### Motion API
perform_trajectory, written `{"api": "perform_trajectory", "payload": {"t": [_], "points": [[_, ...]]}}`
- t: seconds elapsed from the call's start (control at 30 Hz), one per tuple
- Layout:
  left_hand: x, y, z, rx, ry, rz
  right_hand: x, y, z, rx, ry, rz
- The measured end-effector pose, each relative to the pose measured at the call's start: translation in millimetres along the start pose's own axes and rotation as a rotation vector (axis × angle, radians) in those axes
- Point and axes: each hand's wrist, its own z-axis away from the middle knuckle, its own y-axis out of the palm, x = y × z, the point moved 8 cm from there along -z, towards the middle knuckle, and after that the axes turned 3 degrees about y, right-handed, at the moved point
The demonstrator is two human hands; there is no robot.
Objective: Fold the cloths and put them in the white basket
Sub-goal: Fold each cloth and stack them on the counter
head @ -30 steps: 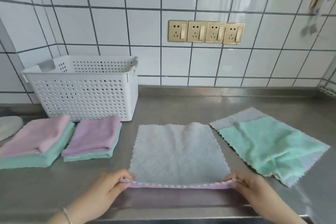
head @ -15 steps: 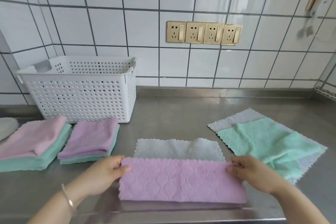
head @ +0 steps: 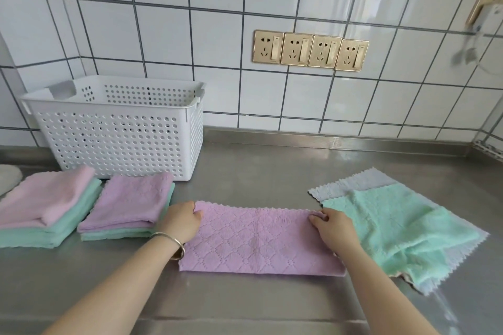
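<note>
Steel counter (head: 258,166): two folded stacks (head: 89,209)

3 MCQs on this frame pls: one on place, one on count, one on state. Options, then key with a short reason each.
1. Where is the white basket?
A. Back left of the counter, by the tiled wall
B. Front right, on the green cloth
C. Held in the right hand

2. How many gold wall sockets sit in the row?
A. Two
B. Four
C. Six

3. What state is the purple cloth between the hands?
A. Crumpled in a ball
B. Folded in half into a long strip, flat on the counter
C. Already in the basket

Key:
1 A, it stands behind the two folded stacks.
2 B, four plates side by side.
3 B, left hand and right hand pinch its far corners.
</note>
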Motion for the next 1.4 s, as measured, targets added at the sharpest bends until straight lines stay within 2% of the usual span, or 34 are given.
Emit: {"api": "perform_trajectory", "payload": {"t": [0.43, 0.5, 0.63, 0.67, 0.73, 0.87, 0.93, 1.17, 1.23, 1.3, 1.37, 1.4], "points": [[-9, 3, 2, -0.002, -0.032, -0.126, -1, 3, -3, -0.095, 0.067, 0.149], [-15, -8, 9, -0.138, 0.011, -0.190, -1, 0, 0, -0.128, 0.069, 0.141], [-45, -20, 23, -0.331, 0.281, -0.341, -7, -7, 12, -0.177, 0.102, 0.216], [-56, -15, 26, -0.291, 0.347, -0.300, -11, -7, 15, -0.170, 0.129, 0.261], [-77, 5, 34, -0.090, 0.418, -0.184, -23, -8, 23, -0.142, 0.203, 0.347], [-112, 52, 57, 0.276, 0.551, -0.201, -39, -4, 35, -0.045, 0.270, 0.393], [-114, 64, 63, 0.340, 0.553, -0.248, -38, -4, 41, 0.001, 0.282, 0.382], [-117, 73, 62, 0.349, 0.558, -0.266, -31, -12, 65, 0.034, 0.301, 0.287], [-117, 73, 62, 0.382, 0.538, -0.274, -21, -13, 69, -0.034, 0.228, 0.268], [-126, 63, 63, 0.383, 0.535, -0.191, 1, -19, 75, -0.199, 0.110, 0.278], [-144, 44, 64, 0.377, 0.488, 0.140, 38, -25, 84, -0.445, -0.130, 0.346], [-149, 35, 62, 0.404, 0.382, 0.375, 57, -22, 90, -0.515, -0.251, 0.361]]}}
